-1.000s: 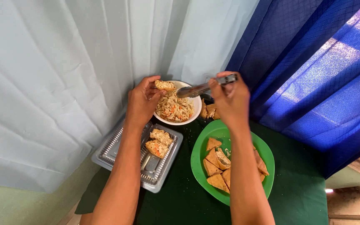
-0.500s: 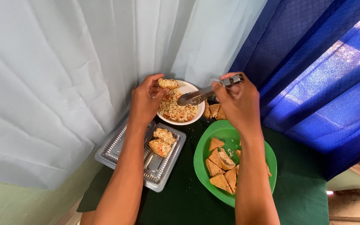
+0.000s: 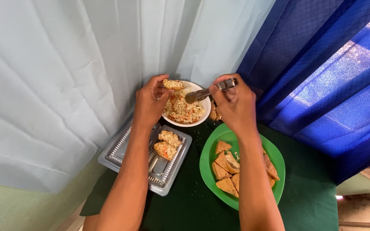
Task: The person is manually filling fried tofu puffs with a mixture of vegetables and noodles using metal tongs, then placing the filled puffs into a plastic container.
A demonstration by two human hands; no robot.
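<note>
The dark green cloth-covered table (image 3: pixel 313 201) fills the lower part of the view, backed by a pale white curtain (image 3: pixel 65 77) on the left and a blue quilted curtain (image 3: pixel 322 64) on the right. Near the table's right side sits a round green plastic plate (image 3: pixel 275 156) carrying brown fried tofu triangles (image 3: pixel 225 167). Toward the left edge lies a clear rectangular plastic tray (image 3: pixel 120 149) holding two filled tofu pieces (image 3: pixel 166 144). At the far edge, against the curtains, stands a round white bowl (image 3: pixel 204 112) of shredded orange-and-white filling (image 3: pixel 185 111).

Since a second ago both hands have lifted slightly and drawn closer over the bowl, and the spoon's tip has moved from above the filling down into it: a fresh scoop seems to be under way for the piece held.

The left hand (image 3: pixel 150 102) pinches a filled tofu piece (image 3: pixel 174 84) between its fingertips above the bowl's far-left rim, grip closed on it; its long axis runs roughly left to right, its opening not clear. The right hand (image 3: pixel 234 105) closes its grip around a metal spoon (image 3: pixel 206 92), handle toward the upper right, bowl end pointing left and down.
</note>
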